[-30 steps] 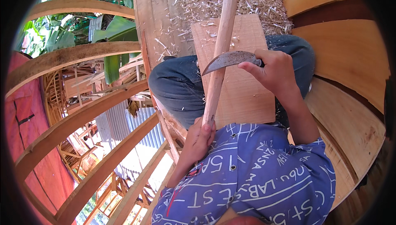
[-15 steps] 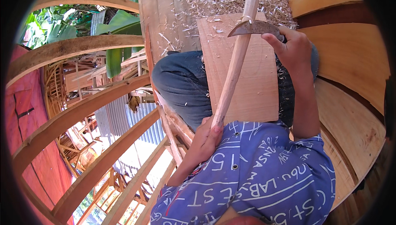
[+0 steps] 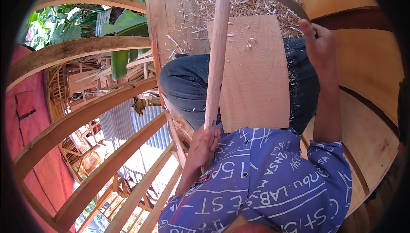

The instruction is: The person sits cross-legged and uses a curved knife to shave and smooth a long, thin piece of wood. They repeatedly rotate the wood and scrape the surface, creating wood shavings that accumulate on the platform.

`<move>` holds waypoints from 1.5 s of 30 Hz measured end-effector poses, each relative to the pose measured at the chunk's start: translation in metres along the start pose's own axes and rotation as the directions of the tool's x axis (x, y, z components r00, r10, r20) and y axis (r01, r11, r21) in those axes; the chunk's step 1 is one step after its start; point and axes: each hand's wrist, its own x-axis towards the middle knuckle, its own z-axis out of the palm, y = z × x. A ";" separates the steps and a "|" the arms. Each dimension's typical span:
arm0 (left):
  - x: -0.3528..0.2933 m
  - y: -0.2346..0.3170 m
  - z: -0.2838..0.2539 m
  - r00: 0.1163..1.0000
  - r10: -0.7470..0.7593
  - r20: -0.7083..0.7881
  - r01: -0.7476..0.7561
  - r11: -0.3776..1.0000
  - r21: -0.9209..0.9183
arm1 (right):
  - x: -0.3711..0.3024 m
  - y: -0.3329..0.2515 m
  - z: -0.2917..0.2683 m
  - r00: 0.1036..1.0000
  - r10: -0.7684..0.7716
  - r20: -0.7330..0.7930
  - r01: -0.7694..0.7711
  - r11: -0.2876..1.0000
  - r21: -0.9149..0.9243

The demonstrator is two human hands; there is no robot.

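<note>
My left hand [image 3: 203,146] is closed round the lower end of a long, roughly shaved wooden stick [image 3: 217,62], which stands nearly upright in the picture with its top near the shavings. In my right hand [image 3: 321,50], raised at the right, is a knife with a curved, dark blade [image 3: 292,7]; its handle is mostly hidden by my fingers. Blade and stick are well apart. A flat wooden board [image 3: 256,79] lies across my lap, to the right of the stick, with a few curled shavings on its upper part.
Wood shavings [image 3: 252,0] are heaped on the plank floor [image 3: 168,15] beyond the board. Curved wooden ribs [image 3: 85,43] run along the left side, with gaps between them. Wide curved planks [image 3: 363,58] rise at the right. My bent knee [image 3: 185,85] is beside the board.
The knife has left the stick and moved up and right with my right hand. The stick's upper end has swung left and now leans less.
</note>
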 end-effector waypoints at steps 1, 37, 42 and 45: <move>0.001 -0.001 -0.003 1.000 0.018 0.000 -0.018 0.999 -0.031 | -0.013 -0.011 0.007 0.999 -0.016 0.042 0.014 0.999 0.046; 0.016 0.008 0.035 0.992 0.066 0.103 -0.088 0.969 0.231 | 0.000 -0.004 0.025 0.997 0.020 -0.075 -0.020 1.000 -0.007; 0.025 0.007 0.015 0.996 0.035 0.086 -0.031 0.999 -0.039 | -0.024 -0.019 0.008 0.999 -0.053 0.002 0.053 0.999 0.009; 0.035 0.008 0.013 0.993 0.111 0.038 -0.103 0.982 -0.159 | -0.059 -0.043 0.028 0.933 -0.288 0.217 0.318 0.941 -0.116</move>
